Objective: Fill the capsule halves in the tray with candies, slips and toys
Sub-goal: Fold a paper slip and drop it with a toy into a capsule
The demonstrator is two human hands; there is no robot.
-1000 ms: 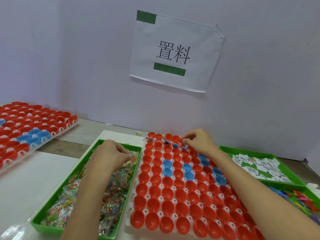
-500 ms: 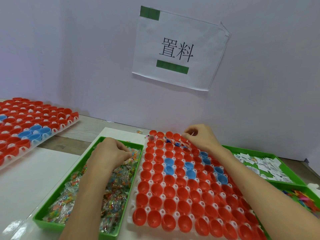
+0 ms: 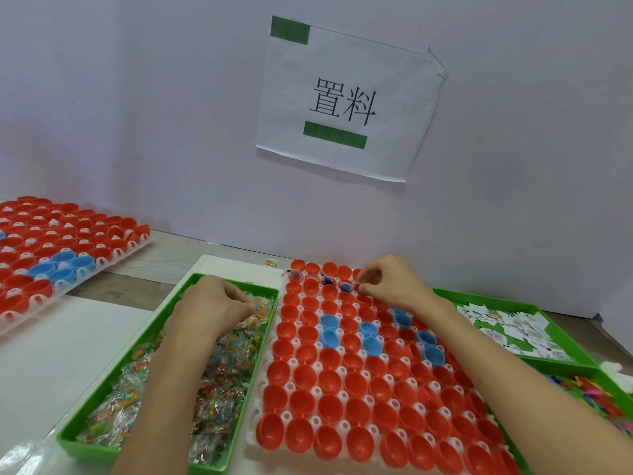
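At the far edge of the capsule tray, the right hand pinches a candy packet, while the left hand grips candies in the green bin; they look light, crinkly and slippery, likely best pinched by the wrapper edge.

The reference landmark is a white paper sign printed with two black characters. One green tape strip sits at the sign's upper-left corner and a second green tape strip lies below the characters. The sign's upper-right corner is creased and lifts off the pale lilac wall behind it. Below the sign, the wall meets a wood-grain tabletop. A white sheet lies flat on the tabletop, below and left of the sign. Far to the sign's lower left, a second white tray carries red and blue shells. A white crumpled object, unidentifiable, lies to the sign's lower right.
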